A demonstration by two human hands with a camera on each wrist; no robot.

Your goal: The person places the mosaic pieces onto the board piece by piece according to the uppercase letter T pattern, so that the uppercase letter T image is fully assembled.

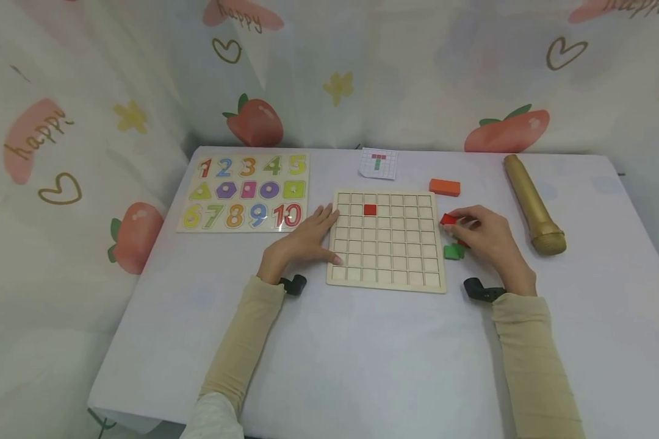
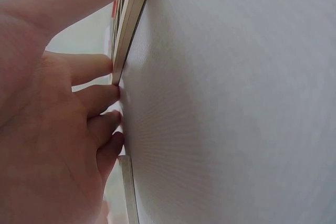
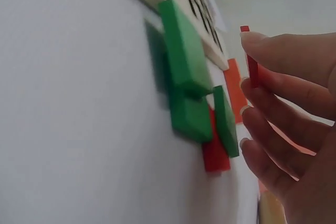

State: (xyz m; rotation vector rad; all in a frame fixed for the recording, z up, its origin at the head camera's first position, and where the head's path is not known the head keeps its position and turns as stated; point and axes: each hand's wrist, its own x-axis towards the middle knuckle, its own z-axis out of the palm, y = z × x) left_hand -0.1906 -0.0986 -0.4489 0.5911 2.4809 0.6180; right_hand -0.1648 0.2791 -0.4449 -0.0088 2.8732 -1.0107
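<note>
A wooden grid board lies in the middle of the table, with one red square tile in a cell of its second row. My left hand rests along the board's left edge, thumb on the lower left corner and fingers spread. Just off the right edge, my right hand pinches a red square tile between thumb and fingertips, raised above the table. Below it lie several green tiles, partly stacked, and another red tile partly hidden by them.
Behind the board lies a pattern card with a red and green T. An orange block is at the upper right, and a gold microphone farther right. A number and shape puzzle board lies on the left.
</note>
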